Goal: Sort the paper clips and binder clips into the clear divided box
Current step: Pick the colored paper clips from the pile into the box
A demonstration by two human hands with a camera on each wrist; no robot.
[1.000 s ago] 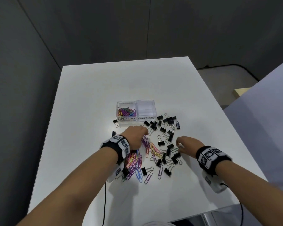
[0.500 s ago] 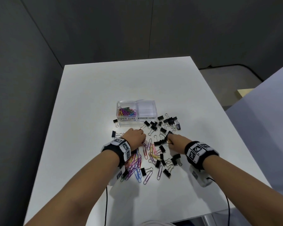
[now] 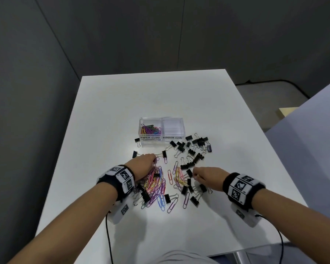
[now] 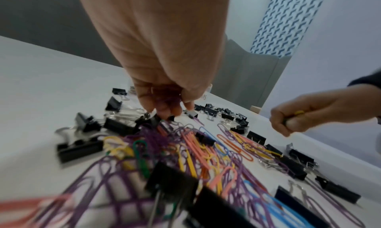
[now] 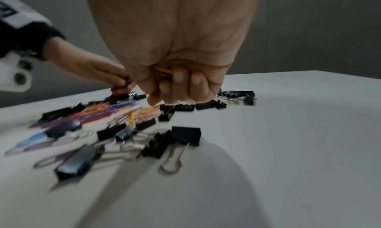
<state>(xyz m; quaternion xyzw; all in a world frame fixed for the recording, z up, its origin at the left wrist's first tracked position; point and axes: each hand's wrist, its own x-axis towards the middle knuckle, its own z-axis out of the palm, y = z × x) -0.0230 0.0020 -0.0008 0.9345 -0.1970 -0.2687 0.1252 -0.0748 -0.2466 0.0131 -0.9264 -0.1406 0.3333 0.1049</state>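
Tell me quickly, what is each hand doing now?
Left hand: fingers pinch purple paper clips.
Right hand: curled round yellow paper clips.

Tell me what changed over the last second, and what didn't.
The right hand reached left into the pile, then drew back holding yellow paper clips in its curled fingers. The left hand stayed at the pile's left edge, gripping purple paper clips. The clear divided box and its contents are unchanged.

White table, grey walls, black cable on floor
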